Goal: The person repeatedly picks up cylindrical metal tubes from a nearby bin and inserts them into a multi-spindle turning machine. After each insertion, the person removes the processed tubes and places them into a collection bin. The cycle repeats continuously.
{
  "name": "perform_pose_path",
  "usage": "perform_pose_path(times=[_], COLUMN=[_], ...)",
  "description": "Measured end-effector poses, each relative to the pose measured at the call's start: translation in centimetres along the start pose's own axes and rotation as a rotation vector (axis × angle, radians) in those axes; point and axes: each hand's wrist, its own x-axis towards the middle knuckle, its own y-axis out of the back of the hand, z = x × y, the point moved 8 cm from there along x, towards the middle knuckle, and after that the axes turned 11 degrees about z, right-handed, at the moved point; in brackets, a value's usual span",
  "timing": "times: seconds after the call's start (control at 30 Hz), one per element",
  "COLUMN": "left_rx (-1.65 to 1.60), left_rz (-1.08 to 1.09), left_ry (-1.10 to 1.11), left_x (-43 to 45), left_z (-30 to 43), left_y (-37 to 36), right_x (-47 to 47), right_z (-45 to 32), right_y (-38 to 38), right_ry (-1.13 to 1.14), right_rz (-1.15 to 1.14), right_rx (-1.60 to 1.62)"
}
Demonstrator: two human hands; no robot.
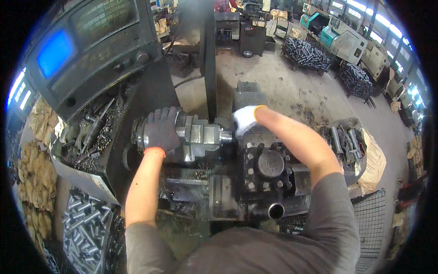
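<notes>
My left hand, in a dark glove with an orange cuff, lies over the round body of a lathe chuck, its fingers curved across the top. To its right are the stepped chuck jaws, with a short bright metal cylinder at their right end. My right hand, in a white glove with a yellow cuff, reaches behind a square tool post. Its fingers are hidden or blurred, so I cannot tell what they touch. The tool post has several bolts and a round cap.
A control panel with a blue screen stands at upper left. Metal shavings and tools fill a tray. Below it is a bin of metal cylinders. More tools lie in a container at right. Parts carts stand beyond.
</notes>
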Motion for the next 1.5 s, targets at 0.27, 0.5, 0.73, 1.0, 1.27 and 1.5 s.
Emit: perform_pose_path(times=[0.27,0.5,0.73,1.0,1.27,1.5], left_rx=[-0.051,-0.086,-0.136,-0.085,-1.981,-1.965], left_rz=[-0.053,0.155,0.077,0.207,-0.084,-0.59], left_ry=[0.023,0.056,0.111,0.055,0.329,0.946], left_x=[2.0,-0.9,-0.3,-0.5,-16.9,-29.7], left_z=[0.7,-0.3,0.1,0.1,14.2,16.2], left_y=[-0.1,0.2,0.4,0.9,6.5,-9.5], right_x=[3.0,3.0,-10.1,-26.4,-24.6,-19.7], right_z=[-0.4,-0.8,9.7,3.5,-19.7,-21.7], right_y=[-5.8,-5.3,-3.0,8.7,-0.4,-26.3], right_ry=[-0.016,0.1,-0.229,-0.418,-0.033,-0.597], right_rz=[-0.251,-0.119,0.404,1.41,0.716,0.329], right_rx=[0.34,0.349,0.116,0.397,0.999,1.909])
